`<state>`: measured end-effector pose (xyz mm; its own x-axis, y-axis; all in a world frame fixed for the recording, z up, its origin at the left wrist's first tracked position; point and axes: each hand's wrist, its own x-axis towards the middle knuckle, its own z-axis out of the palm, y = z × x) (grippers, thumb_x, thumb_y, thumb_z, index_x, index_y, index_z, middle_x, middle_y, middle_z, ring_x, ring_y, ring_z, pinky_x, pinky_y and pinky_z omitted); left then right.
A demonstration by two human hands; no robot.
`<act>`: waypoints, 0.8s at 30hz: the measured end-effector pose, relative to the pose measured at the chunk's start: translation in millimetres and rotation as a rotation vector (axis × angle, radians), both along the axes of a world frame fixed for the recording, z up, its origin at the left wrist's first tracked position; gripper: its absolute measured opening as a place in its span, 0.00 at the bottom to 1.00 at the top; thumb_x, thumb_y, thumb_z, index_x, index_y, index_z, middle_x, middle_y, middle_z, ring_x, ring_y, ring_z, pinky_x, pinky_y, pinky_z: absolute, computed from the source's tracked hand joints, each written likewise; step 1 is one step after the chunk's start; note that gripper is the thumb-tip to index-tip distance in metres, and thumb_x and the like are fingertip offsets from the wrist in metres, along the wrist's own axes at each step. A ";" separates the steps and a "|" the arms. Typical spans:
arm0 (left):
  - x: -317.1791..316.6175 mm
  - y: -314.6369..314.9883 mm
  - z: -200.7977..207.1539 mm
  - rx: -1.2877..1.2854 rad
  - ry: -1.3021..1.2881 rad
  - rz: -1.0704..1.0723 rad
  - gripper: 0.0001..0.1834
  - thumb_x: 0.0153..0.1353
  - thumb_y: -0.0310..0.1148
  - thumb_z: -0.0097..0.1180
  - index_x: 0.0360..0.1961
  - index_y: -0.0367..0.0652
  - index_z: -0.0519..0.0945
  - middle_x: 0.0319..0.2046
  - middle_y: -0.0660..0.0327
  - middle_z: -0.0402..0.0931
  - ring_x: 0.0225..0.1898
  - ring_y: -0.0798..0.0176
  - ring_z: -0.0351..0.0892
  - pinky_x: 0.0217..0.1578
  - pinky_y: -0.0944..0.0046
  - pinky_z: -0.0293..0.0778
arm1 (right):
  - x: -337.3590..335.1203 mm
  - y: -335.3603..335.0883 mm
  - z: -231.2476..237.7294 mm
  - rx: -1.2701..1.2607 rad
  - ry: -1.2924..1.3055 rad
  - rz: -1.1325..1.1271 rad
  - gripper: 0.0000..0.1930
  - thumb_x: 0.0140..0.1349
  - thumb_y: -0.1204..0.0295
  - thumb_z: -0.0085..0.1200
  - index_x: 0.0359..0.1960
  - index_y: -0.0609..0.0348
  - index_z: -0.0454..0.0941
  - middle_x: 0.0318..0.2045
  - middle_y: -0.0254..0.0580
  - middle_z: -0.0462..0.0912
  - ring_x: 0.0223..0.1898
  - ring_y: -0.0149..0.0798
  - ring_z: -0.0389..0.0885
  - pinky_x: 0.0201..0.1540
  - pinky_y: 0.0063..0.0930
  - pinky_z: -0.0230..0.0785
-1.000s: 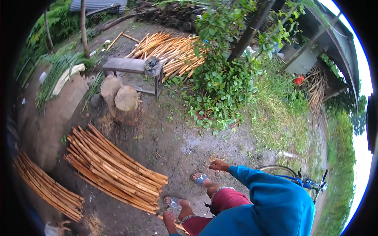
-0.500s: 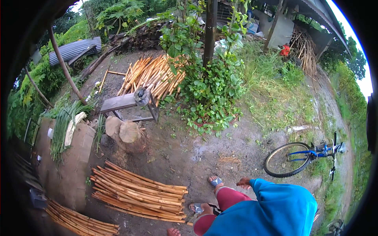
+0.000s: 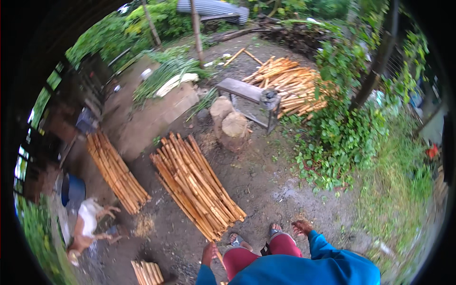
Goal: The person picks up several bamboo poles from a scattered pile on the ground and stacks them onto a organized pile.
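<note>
My left hand (image 3: 207, 253) hangs low, close to the near end of a bundle of peeled, light-brown poles (image 3: 197, 187) on the bare ground. Part of a single pole (image 3: 220, 259) shows right beside this hand and my knee; whether my fingers grip it cannot be made out. On the other side of my legs, my right hand (image 3: 301, 228) is held out over the dirt, fingers apart and holding nothing.
Left lies a second pole bundle (image 3: 116, 171), with short poles (image 3: 147, 272) nearer me. A white-and-brown animal (image 3: 87, 223) is by a blue tub (image 3: 73, 190). Ahead are log stumps (image 3: 234, 126), a wooden bench (image 3: 241, 89), a pole heap (image 3: 289, 85) and a leafy vine (image 3: 339, 137).
My view has swung left, so the bench and vine sit further right and the bicycle is out of sight. My left hand and forearm have come further into view; my right hand stays apart.
</note>
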<state>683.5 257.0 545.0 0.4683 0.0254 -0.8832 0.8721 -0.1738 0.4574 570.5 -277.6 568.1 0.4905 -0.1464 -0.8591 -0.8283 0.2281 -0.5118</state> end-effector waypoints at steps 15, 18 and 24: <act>-214.3 -83.6 13.1 0.097 -0.056 0.343 0.27 0.62 0.61 0.49 0.42 0.48 0.80 0.31 0.65 0.78 0.26 0.70 0.75 0.19 0.67 0.67 | 4.2 -101.7 -48.2 0.243 0.275 0.299 0.17 0.58 0.52 0.58 0.32 0.52 0.74 0.20 0.33 0.70 0.21 0.36 0.72 0.29 0.35 0.71; -245.7 -102.0 14.9 0.088 -0.026 0.367 0.31 0.61 0.62 0.48 0.49 0.46 0.80 0.35 0.62 0.81 0.29 0.67 0.78 0.22 0.65 0.70 | 15.4 -111.7 -49.7 0.270 0.300 0.362 0.16 0.58 0.53 0.57 0.30 0.50 0.72 0.19 0.32 0.68 0.22 0.35 0.71 0.27 0.34 0.68; -292.0 -123.0 51.8 0.101 -0.019 0.504 0.32 0.60 0.61 0.50 0.48 0.42 0.80 0.35 0.59 0.80 0.26 0.65 0.77 0.22 0.63 0.72 | 29.3 -126.4 -59.3 0.641 0.411 0.382 0.15 0.58 0.54 0.57 0.27 0.48 0.69 0.18 0.31 0.66 0.19 0.35 0.69 0.22 0.32 0.63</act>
